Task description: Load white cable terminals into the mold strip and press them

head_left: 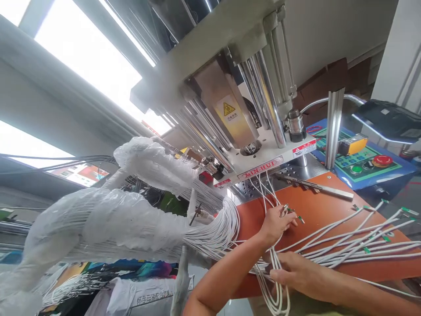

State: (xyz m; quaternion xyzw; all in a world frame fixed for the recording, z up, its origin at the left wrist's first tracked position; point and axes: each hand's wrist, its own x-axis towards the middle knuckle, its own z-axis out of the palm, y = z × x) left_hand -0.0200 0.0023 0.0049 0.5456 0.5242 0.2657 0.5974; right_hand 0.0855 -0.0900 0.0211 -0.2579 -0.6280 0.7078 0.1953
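Note:
My left hand (275, 224) is over the orange work surface (314, 206), its fingers closed on the ends of several white cables. Small metal connectors (284, 209) stick out at its fingertips, and a little green circuit board (301, 219) shows beside them. Lower down, my right hand (292, 273) is wrapped round a looped bundle of white cables (278, 292) that hangs over the front edge. To the right, more white cables (342, 245) with green-tipped ends lie spread on the surface. Behind my left hand, a few white cables (263, 188) run under the press's plate.
A press (226, 101) with a hot-surface label stands ahead. A metal bar fixture (324, 188) lies at its base. A blue control box (368, 162) with a red button is on the right. Plastic-wrapped cable bundles (112, 219) fill the left on a stand.

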